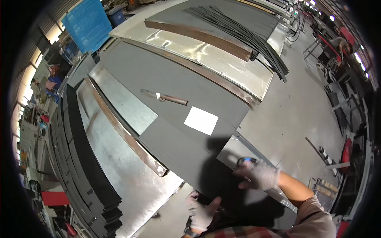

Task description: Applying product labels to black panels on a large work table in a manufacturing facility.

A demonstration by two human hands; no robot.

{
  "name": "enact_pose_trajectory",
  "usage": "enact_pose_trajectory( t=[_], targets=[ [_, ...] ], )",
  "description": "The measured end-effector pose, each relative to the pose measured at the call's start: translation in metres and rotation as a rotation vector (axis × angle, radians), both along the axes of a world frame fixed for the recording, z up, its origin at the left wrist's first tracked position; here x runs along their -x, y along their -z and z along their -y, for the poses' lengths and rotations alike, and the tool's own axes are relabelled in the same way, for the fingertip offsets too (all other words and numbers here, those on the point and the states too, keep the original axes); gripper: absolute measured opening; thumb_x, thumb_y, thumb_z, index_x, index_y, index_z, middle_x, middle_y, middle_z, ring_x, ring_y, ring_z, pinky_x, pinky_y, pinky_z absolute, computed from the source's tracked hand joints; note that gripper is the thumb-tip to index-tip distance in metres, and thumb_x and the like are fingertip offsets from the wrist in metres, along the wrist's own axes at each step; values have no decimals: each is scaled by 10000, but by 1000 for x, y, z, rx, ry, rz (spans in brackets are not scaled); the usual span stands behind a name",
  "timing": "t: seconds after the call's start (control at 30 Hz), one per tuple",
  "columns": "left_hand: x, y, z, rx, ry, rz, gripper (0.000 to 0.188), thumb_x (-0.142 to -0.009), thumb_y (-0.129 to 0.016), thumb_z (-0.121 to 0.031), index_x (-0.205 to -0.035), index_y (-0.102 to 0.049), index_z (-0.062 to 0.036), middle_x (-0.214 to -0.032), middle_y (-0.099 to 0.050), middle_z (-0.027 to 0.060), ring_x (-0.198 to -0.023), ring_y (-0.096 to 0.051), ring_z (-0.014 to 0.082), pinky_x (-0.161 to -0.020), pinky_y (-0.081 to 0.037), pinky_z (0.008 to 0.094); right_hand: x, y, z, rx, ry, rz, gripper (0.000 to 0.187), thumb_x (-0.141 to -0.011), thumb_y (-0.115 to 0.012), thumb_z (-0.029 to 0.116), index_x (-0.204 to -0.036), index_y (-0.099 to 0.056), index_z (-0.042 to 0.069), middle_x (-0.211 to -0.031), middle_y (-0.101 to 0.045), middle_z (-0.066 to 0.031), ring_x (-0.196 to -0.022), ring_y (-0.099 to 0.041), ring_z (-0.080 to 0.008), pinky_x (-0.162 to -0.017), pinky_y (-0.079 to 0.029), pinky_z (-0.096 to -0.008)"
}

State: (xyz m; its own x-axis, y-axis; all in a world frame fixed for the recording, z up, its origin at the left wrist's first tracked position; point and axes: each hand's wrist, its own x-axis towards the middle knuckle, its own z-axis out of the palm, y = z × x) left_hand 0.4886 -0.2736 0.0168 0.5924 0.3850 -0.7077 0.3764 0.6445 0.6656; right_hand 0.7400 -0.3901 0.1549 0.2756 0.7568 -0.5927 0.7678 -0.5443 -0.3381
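My right hand [260,175], in a pale glove, is closed around a small dark object with a bright blue patch [247,160]; its kind is hard to make out. This hand is over the near right edge of the table, by a bare light metal strip [230,152]. My left hand [201,212], also gloved, is low at the near edge with its thumb apart from the fingers, and I see nothing in it. Beyond both hands lie dark grey sheets [170,141] with a white paper [201,120] on them. A brown tube-like tool with a white wrap [172,99] rests farther away.
Long brown metal bars [123,133] lie across the sheets. Stacked black strips [85,150] line the left side. Thin black strips [238,31] hang over the far right edge. Grey floor [295,111] runs along the right, with a person [339,45] in the distance.
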Motion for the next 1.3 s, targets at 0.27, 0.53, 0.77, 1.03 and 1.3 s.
enact_pose_trajectory(
  t=[0.27,0.53,0.77,1.03,1.3],
  targets=[
    [7,-94,-58,13,264,381,153,-831,-695,-78,-761,-603,23,-724,-627,75,-659,-599,148,-565,-472,257,-41,-5,-6,-460,-330,-570,241,-878,-580,104,-1096,-634,13,-981,-673,-151,-952,-651,-229,-830,-496,-333],
    [-34,123,-11,-528,536,484,606,-878,-531,-530,-1273,-550,-70,-1257,-561,157,-1187,-523,275,-1023,-405,386,-38,226,39,-300,368,-851,481,-791,-670,408,-1009,-632,-20,-754,-637,-125,-780,-622,-215,-678,-491,-339],
    [3,129,-10,-88,246,287,735,-841,-396,-690,-1201,-558,-69,-1110,-600,129,-1062,-567,242,-945,-446,358,81,62,-17,-738,158,178,458,-633,-758,504,-847,-657,112,-1186,-518,-166,-1120,-491,-398,-946,-370,-545],
    [-30,-49,-38,-818,389,202,508,-956,-459,-466,-757,-610,-23,-767,-634,44,-720,-605,177,-643,-462,337,93,69,-12,-604,228,386,442,-667,-745,481,-987,-647,192,-1259,-467,-157,-1182,-453,-429,-1006,-345,-557],
    [-44,-37,-52,-370,440,-382,421,-834,-720,-395,-842,-595,6,-702,-623,37,-598,-562,104,-554,-477,275,13,-20,-39,89,-503,153,135,-858,-561,263,-935,-633,178,-639,-613,-8,-662,-632,-174,-602,-447,-416]
  ],
)
